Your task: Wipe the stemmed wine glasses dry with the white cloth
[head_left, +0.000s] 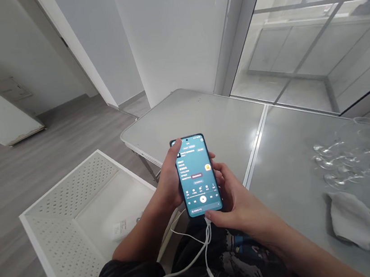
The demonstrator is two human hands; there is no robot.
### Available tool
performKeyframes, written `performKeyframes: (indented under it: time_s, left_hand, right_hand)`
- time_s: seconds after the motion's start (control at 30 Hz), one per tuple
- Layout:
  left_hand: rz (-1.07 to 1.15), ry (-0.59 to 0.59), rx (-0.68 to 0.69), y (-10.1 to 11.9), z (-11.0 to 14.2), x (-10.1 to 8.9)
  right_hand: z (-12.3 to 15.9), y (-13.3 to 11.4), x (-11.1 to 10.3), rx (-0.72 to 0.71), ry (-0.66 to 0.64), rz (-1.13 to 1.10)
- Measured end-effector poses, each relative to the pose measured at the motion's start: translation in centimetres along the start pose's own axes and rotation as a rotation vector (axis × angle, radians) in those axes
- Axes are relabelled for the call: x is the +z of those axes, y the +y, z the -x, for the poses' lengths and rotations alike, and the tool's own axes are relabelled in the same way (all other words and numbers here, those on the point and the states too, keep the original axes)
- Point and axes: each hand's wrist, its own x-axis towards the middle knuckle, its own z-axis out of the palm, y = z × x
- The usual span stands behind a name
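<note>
A smartphone [196, 182] with a lit teal screen is held upright between both hands over the lap. On the screen are lines of text and a row of playback buttons. My left hand [169, 177] wraps the phone's left side, its thumb lying over the upper left corner. Around the lower right edge is my right hand [230, 196], closed, with its thumb at the bottom of the screen. White cables [204, 245] run from the phone's lower end down across the dark clothing. The fingers behind the phone are mostly hidden.
A grey folding table [198, 114] stands ahead and to the right. On its right part lie a white cloth [359, 220] and several clear glass or plastic pieces [337, 155]. At the left is a white perforated basket or tray [72, 244] holding a small packet [119, 229]. Glass panels [295, 46] rise behind the table.
</note>
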Motion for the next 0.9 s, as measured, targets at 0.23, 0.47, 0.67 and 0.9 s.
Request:
performKeyframes:
  time_s: [0.23,0.47,0.67,0.9]
  left_hand:
    - [-0.006,0.030,0.036,-0.1,0.1,-0.1]
    - [-0.043,0.016,-0.004,-0.3,0.1,0.1]
    - [-0.061,0.038,-0.005,-0.5,0.1,-0.1]
    - [-0.065,0.029,0.000,-0.4,0.2,0.1]
  right_hand:
    - [0.2,-0.3,0.4,0.015,0.051,0.053]
    - [0.3,-1.2,0.7,0.077,0.081,-0.040]
    - [0.2,-1.3,0.6,0.088,0.068,-0.073]
    - [0.2,-1.1,0.6,0.096,0.073,-0.093]
